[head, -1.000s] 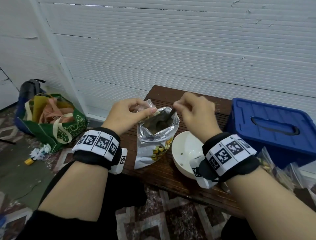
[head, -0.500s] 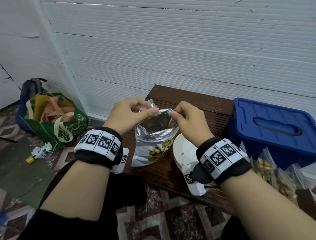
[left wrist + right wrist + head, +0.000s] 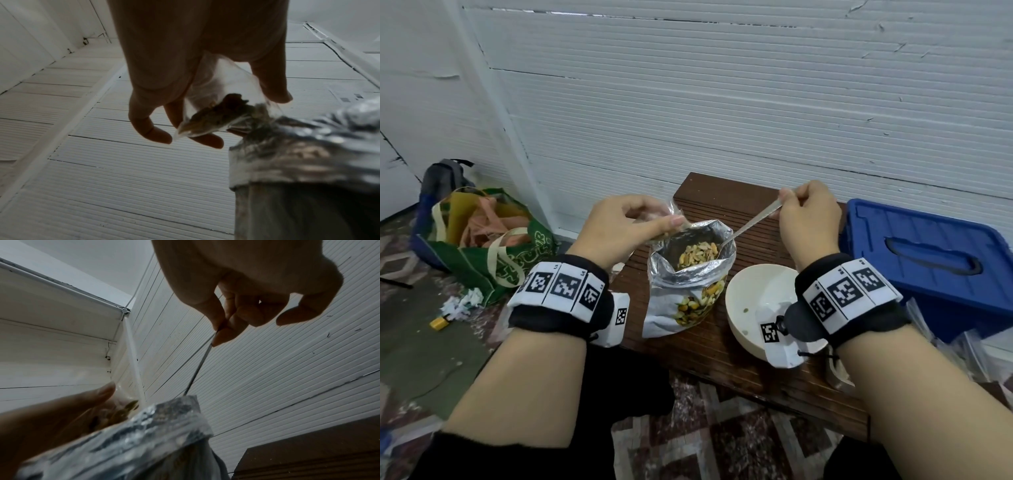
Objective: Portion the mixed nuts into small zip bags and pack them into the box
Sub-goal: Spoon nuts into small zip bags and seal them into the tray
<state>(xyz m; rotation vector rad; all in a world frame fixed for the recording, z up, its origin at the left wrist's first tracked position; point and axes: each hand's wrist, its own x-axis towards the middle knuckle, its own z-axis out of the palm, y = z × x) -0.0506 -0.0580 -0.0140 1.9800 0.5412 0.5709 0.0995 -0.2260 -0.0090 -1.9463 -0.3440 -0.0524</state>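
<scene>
Blue box [image 3: 924, 260] at 3 o'clock, lid on, packing not begun | foil nut pouch [image 3: 688, 274] at centre, open | right hand [image 3: 808, 219] pinches spoon [image 3: 750, 222] dipped into it | left hand [image 3: 626, 226] pinches partly filled zip bag [image 3: 218, 116] at 11 o'clock of the pouch mouth; filling looks unfinished.

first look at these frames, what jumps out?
Centre of the wooden table: an open foil bag of mixed nuts, standing upright. The right hand holds a spoon whose bowl dips into the bag's mouth, while the left hand pinches a small clear zip bag at the foil bag's rim. To the right sit a white bowl and a closed blue box.
</scene>
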